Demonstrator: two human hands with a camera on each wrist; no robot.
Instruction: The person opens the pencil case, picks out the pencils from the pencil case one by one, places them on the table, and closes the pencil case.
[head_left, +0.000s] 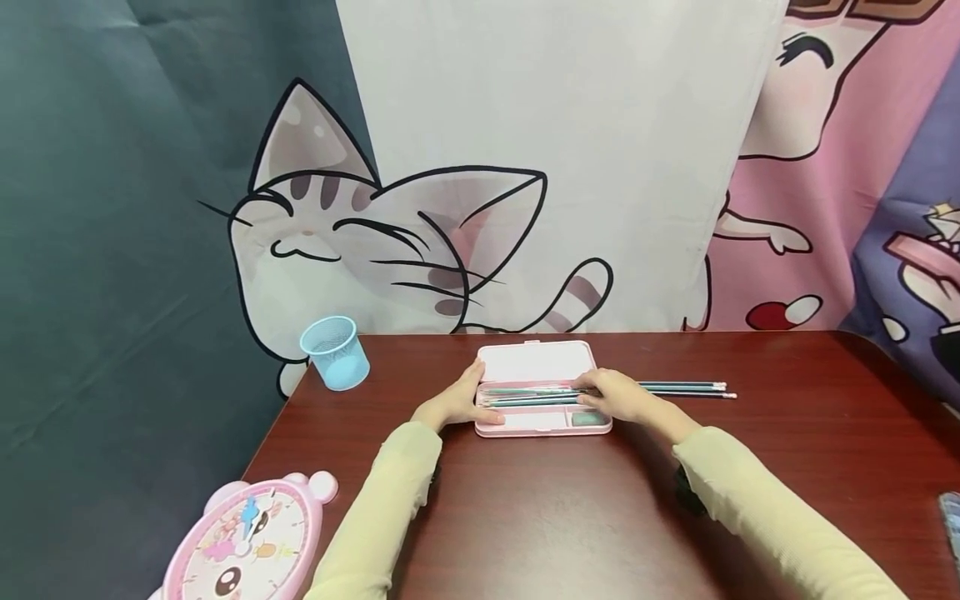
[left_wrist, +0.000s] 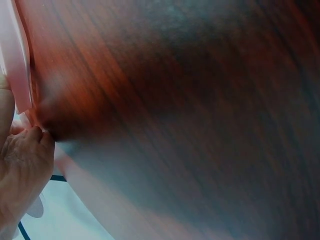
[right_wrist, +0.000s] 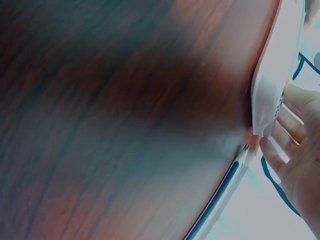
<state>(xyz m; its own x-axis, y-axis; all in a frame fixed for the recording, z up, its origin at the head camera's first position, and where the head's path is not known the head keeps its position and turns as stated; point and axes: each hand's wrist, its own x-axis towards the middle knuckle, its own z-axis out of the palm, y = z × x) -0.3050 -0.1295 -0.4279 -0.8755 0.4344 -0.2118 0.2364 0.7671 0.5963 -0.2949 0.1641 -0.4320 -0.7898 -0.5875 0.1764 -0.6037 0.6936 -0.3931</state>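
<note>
An open pink pencil case (head_left: 543,432) lies on the table, its white-lined lid (head_left: 536,362) folded back. Several pencils (head_left: 525,401) lie lengthwise in its long compartment, and a greenish eraser (head_left: 587,418) sits in a small front one. My left hand (head_left: 457,402) grips the case's left end, thumb over the front corner and fingers toward the lid hinge. With thumb and fingers either side, my right hand (head_left: 617,395) holds the pencils' right ends. In the right wrist view its fingers (right_wrist: 272,155) are beside the case's end; the exact contact is partly hidden.
More pencils (head_left: 686,387) lie on the brown table (head_left: 540,517) behind the right wrist. A light-blue mesh cup (head_left: 339,360) stands at the back left. A pink clock (head_left: 247,546) is at the near left. A cartoon curtain (head_left: 570,125) hangs behind the table.
</note>
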